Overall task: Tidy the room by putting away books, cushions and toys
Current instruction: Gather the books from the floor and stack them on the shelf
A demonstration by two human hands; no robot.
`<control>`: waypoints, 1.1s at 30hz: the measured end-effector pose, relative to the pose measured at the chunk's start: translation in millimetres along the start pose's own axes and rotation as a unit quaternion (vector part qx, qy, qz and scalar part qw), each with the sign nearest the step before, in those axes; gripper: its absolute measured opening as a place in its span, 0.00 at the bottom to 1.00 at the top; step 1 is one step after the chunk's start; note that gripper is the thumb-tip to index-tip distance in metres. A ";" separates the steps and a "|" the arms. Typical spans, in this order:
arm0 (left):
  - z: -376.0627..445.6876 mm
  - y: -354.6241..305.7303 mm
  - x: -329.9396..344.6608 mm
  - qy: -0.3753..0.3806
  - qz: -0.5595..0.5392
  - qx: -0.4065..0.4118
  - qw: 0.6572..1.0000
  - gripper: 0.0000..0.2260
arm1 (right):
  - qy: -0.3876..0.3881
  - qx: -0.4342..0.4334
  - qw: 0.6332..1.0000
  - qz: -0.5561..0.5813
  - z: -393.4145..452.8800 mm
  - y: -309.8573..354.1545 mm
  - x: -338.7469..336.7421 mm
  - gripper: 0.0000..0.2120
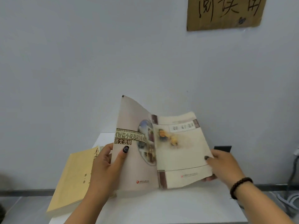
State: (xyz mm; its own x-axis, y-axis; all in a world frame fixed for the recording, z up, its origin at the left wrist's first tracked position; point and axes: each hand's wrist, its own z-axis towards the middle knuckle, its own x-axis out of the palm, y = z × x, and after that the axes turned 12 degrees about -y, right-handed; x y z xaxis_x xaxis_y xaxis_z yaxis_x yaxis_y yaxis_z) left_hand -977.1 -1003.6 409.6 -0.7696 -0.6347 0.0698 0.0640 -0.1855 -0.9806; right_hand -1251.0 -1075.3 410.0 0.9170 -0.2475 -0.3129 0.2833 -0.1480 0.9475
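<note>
Both hands grip books upright over the white surface [161, 207]: left hand [103, 168] pinches the pale book [134, 159], right hand [224, 165] the cream book [182, 152]. Square their edges together before stacking beside the yellow book [72, 180].

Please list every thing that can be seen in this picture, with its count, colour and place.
pale book: one, beige-pink cover, held upright over the table, left side
cream book: one, cream cover, held beside the pale book, right side
yellow book: one, lying on the table's left edge
table: one, white, against the wall
cardboard sign: one, brown, handwritten, on the wall, top right
dark object: one, behind the right hand, unclear
left hand: grips the pale book
right hand: grips the cream book
</note>
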 end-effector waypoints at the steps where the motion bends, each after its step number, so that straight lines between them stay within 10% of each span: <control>1: -0.3 -3.1 -1.4 0.005 -0.019 -0.006 1.000 0.07 | -0.018 0.008 1.000 0.007 4.4 -4.0 -6.1 0.12; 9: -4.6 -17.4 2.9 0.042 -0.156 -0.167 0.973 0.13 | -0.053 -0.009 0.994 0.098 5.0 -15.5 -7.9 0.12; 17: -7.1 23.0 29.7 0.000 0.131 -0.030 0.991 0.09 | 0.071 -0.052 0.973 0.215 -27.6 -2.5 17.9 0.12; 21: -10.3 21.4 27.0 0.095 -0.001 -0.160 0.983 0.15 | 0.105 -0.035 0.974 0.196 -29.9 -7.8 24.4 0.12; 33: -14.5 16.5 38.0 0.023 0.069 0.101 0.992 0.26 | 0.119 0.049 0.959 0.251 -19.0 -5.8 32.4 0.17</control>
State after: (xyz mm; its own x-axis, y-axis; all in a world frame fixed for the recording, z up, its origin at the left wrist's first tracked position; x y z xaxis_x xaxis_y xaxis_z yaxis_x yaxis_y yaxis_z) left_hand -1014.5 -1019.9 393.4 -0.7724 -0.6306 -0.0756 0.2939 -0.2493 -0.9228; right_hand -1217.6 -1064.2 395.6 0.9724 -0.0878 0.2162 -0.2279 -0.1589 0.9606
